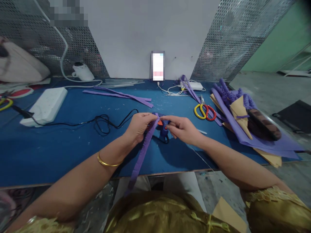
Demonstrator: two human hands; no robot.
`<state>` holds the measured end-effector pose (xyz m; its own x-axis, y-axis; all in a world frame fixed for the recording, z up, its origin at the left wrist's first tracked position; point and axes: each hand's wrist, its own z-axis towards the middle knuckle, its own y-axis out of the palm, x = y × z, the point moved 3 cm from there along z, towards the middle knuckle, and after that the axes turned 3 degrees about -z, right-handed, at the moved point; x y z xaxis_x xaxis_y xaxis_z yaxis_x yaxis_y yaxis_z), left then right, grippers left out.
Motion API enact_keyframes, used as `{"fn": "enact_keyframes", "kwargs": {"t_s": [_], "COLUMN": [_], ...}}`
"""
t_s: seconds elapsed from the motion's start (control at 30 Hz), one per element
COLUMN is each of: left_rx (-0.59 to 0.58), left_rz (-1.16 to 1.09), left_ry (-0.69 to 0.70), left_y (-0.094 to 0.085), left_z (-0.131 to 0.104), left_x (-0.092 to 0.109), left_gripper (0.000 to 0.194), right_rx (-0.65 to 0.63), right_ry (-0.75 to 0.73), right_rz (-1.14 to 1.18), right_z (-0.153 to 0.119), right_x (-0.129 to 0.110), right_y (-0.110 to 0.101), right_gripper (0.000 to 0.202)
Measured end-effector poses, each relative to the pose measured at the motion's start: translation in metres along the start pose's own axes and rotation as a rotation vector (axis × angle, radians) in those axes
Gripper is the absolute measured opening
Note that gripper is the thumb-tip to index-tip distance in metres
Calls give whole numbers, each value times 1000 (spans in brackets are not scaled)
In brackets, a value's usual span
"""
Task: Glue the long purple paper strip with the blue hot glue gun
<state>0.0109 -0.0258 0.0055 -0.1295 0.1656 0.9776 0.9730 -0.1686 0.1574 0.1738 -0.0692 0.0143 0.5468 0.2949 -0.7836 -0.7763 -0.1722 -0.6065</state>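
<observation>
My left hand pinches the upper end of a fringed purple paper strip, which hangs down over the table's front edge. Close to that same end, my right hand has its index finger and thumb drawn in; a thin wire runs from below it toward the lower right. Under and between both hands lies a blue glue gun with an orange part near its tip, partly hidden by the fingers. What exactly the right fingertips grip is too small to make out.
Red-and-yellow scissors lie right of the hands. Flat purple strips rest behind, near a phone. A white power strip with a black cable is at left. Purple paper and brown pieces cover the right end.
</observation>
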Motion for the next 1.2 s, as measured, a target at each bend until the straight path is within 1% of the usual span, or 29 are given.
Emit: {"fn": "enact_keyframes", "kwargs": {"t_s": [0.1, 0.2, 0.33, 0.5, 0.67, 0.87, 1.0, 1.2], "left_rx": [-1, -5, -5, 1, 3, -13, -38, -51], "left_rz": [20, 33, 28, 25, 33, -13, -45, -41], "left_ry": [5, 21, 23, 18, 13, 3, -41, -75], "left_y": [0, 1, 1, 0, 0, 1, 1, 0], "left_z": [0, 0, 0, 0, 1, 1, 2, 3], "left_x": [0, 1, 1, 0, 0, 0, -3, -3], "left_gripper": [17, 17, 18, 15, 15, 15, 17, 16], "right_rx": [-20, -25, -21, -40, -39, 24, 73, 75], "right_ry": [45, 56, 76, 123, 127, 169, 193, 230], "right_rz": [111, 184, 229, 282, 312, 442, 546, 602], "right_z": [1, 1, 1, 2, 2, 3, 3, 5], "right_x": [-1, 0, 0, 2, 4, 4, 4, 7], "right_y": [0, 1, 0, 1, 2, 0, 0, 2], "right_gripper": [45, 44, 41, 44, 44, 40, 36, 36]}}
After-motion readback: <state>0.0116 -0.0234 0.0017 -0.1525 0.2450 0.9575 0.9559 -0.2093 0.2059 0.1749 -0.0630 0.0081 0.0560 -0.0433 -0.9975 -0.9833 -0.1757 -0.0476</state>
